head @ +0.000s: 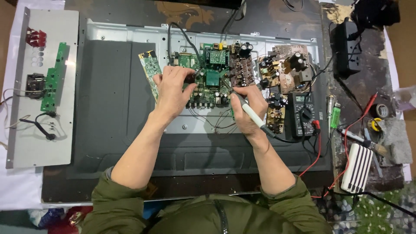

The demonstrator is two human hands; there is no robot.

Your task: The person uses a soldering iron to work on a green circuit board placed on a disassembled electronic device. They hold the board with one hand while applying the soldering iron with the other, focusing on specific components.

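A large flat television lies back-up on the bench, its metal chassis (130, 32) exposed and a dark rear cover (108, 86) over the left half. My left hand (171, 89) rests with fingers pressing on the green main circuit board (208, 84) at the centre. My right hand (249, 108) grips a white-handled soldering iron (253, 116), its tip touching the same board near its right edge. A brown power board (284, 65) with capacitors sits to the right. A narrow green board (150, 69) lies just left of my left hand.
A black multimeter (302, 113) with red and black leads lies right of my right hand. A grey metal panel (41, 86) with a small green board lies far left. A white power bank (357, 167), brush, green lighter (335, 117), tape roll and a black power strip (346, 47) crowd the right side.
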